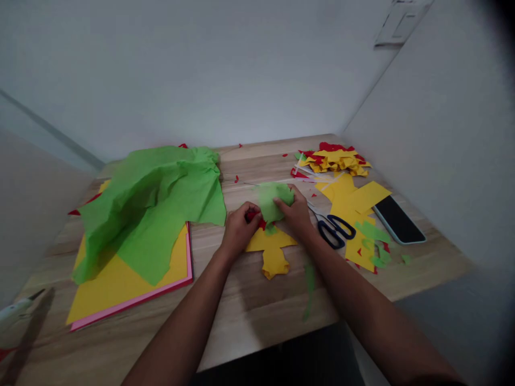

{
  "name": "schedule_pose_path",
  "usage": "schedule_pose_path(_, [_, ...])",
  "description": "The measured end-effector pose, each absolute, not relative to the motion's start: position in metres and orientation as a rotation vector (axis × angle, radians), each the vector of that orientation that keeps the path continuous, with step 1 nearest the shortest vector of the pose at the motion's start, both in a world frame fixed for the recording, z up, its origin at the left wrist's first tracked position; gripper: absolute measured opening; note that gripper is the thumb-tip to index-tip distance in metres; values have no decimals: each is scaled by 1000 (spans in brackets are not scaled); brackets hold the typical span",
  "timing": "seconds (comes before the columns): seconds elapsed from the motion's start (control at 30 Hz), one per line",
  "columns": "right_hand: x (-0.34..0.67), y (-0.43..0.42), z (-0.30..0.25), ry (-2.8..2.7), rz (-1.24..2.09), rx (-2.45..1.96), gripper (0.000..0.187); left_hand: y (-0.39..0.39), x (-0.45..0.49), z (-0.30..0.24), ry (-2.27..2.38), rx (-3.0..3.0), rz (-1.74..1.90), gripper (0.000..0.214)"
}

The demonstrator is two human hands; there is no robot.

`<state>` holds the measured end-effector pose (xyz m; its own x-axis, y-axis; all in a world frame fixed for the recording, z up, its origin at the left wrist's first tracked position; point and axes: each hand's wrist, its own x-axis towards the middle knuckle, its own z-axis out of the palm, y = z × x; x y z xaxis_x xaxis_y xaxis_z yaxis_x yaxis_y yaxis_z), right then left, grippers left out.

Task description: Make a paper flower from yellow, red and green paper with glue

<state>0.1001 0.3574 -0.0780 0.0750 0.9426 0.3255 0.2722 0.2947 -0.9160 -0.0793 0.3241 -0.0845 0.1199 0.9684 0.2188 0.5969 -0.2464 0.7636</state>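
Note:
My right hand (300, 212) pinches a small piece of green crepe paper (269, 199), thumb on its face. Just left of it, my left hand (237, 229) is closed with its fingertips on a small red paper piece (261, 221), partly hidden by the fingers. Below both hands a yellow paper cut-out (273, 257) with several lobes lies on the wooden table (225, 332). A thin dark stick or wire tip (250, 184) shows beside the green piece's upper left. Scissors (337, 231) with dark blue handles lie right of my right hand, blades partly hidden.
At left, a large crumpled green crepe sheet (161, 187) covers stacked yellow and pink paper (120, 300). A pile of yellow and red scraps (338, 160) sits at back right, near yellow strips (341, 195) and a phone (398, 221). A white-bodied tool (16, 316) lies far left.

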Motion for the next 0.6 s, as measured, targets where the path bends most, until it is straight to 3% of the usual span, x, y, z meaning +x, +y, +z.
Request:
schedule_pose_path(0.4, [99, 356, -76, -1219, 805, -1145, 25, 319, -81, -83, 1440, 1730, 1020, 31])
schedule_pose_path(0.6, [95, 350, -66, -1127, 884, -1060, 25, 306, -72, -75, 1283, 1561, 1006, 78])
